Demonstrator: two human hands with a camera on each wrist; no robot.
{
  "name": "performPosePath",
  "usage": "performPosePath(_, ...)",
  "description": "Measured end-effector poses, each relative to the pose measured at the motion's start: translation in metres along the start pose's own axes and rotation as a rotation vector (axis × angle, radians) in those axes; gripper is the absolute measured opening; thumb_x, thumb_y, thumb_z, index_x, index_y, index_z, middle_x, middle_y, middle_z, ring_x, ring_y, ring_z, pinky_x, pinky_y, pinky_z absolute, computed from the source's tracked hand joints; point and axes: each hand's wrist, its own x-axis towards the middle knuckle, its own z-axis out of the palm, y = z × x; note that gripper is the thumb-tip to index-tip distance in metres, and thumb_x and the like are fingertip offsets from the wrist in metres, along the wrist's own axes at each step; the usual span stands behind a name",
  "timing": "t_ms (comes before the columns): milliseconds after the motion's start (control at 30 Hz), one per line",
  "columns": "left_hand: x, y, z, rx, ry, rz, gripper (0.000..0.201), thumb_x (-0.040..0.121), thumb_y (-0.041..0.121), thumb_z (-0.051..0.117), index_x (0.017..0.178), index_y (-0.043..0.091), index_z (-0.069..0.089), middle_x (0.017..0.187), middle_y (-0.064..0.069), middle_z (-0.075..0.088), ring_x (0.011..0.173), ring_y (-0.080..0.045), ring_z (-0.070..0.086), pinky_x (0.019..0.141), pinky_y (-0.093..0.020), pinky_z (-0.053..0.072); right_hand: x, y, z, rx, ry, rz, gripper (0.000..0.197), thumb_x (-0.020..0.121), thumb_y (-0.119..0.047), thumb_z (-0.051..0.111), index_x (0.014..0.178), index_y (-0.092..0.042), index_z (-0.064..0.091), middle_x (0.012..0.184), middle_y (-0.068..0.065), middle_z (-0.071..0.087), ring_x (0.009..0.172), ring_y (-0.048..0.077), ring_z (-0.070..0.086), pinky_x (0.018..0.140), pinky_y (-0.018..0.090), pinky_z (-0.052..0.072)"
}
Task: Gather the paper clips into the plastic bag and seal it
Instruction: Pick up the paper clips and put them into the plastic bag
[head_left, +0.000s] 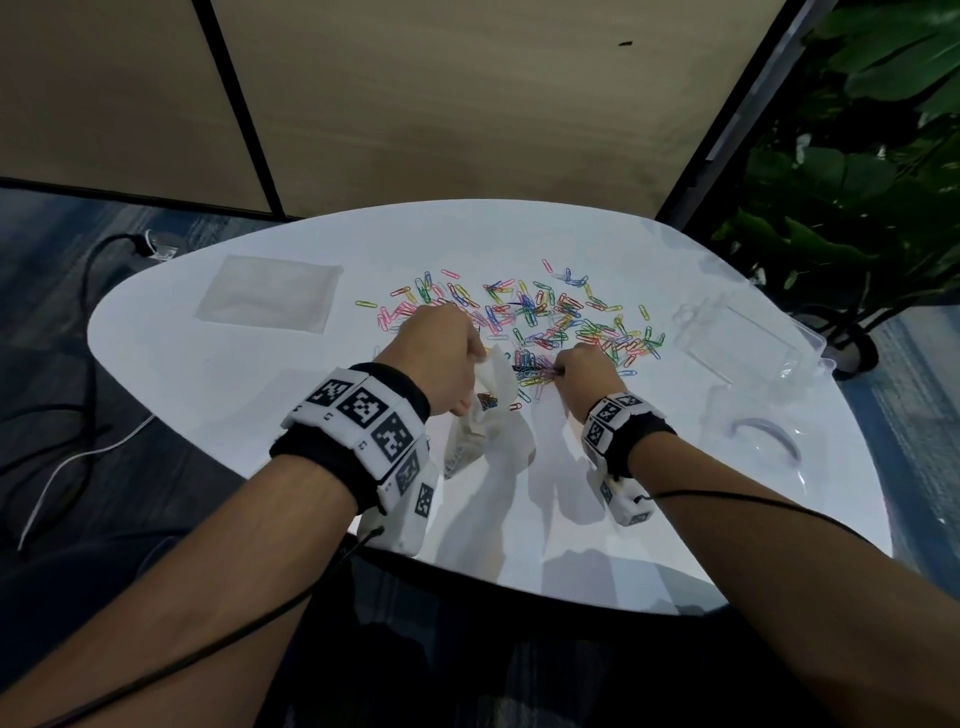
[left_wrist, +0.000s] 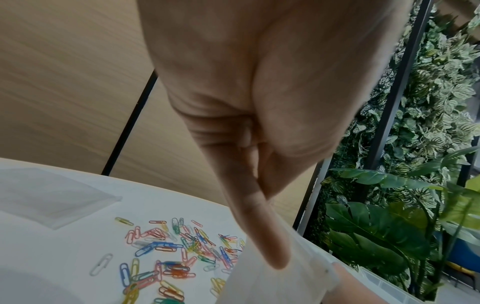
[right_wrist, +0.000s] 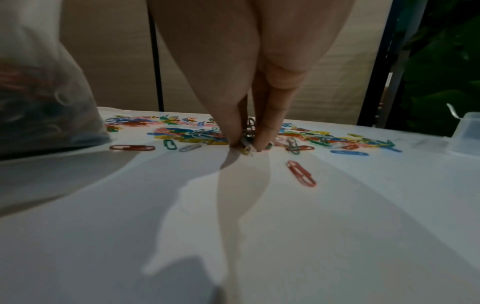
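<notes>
R hand (right_wrist: 249, 82) fingertips (right_wrist: 235, 142) pinch few paper clips (right_wrist: 246, 145) on table (right_wrist: 259, 226); bag (right_wrist: 44, 107) at left w/ clips inside.

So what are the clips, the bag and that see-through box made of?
Clips: probably wire with a coloured coating, thin bent loops in bright colours. Bag: soft, cloudy plastic film, it crumples in the left hand. Box: hard clear plastic, it seems, with stiff, straight shiny edges.

White rounded counter (head_left: 249, 405) in front of me. Coloured paper clips (head_left: 540, 317) scattered across middle, some piled near my fingers (right_wrist: 262, 142). 1 red clip (right_wrist: 301, 173) lies apart, nearer me. Flat clear bag (head_left: 270, 300) lies far left. Clear plastic box (head_left: 743, 338) and clear lid (head_left: 763, 441) lie right. Bag I hold (head_left: 483, 431) rests near front edge.
</notes>
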Motion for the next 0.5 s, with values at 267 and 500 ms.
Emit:
performPosePath(267,0.004,0.004,-0.002,-0.036,-0.075,-0.074,0.028,0.102,0.0,0.05,0.128,0.002,0.062,0.097,-0.028,0.074,0.061,-0.025,0.066,0.071,-0.035,0.064,0.0,0.026,-0.027,0.269,0.02,0.264,0.014,0.085,-0.022,0.069,0.083,-0.013,0.079,0.083,0.005,0.076,0.08,0.02,0.069,0.071,0.022,0.048)
performPosePath(500,0.008,0.003,0.005,0.017,-0.024,-0.014,0.025,0.099,-0.002,0.054,0.12,0.004,0.067,0.084,-0.019,0.077,0.067,-0.027,0.074,0.076,-0.042,0.065,-0.012,0.014,-0.073,1.286,-0.084,0.403,0.012,0.085,-0.011,0.073,0.083,0.0,0.073,0.081,0.014,0.071,0.079,0.022,0.071,0.087,0.031,0.057)
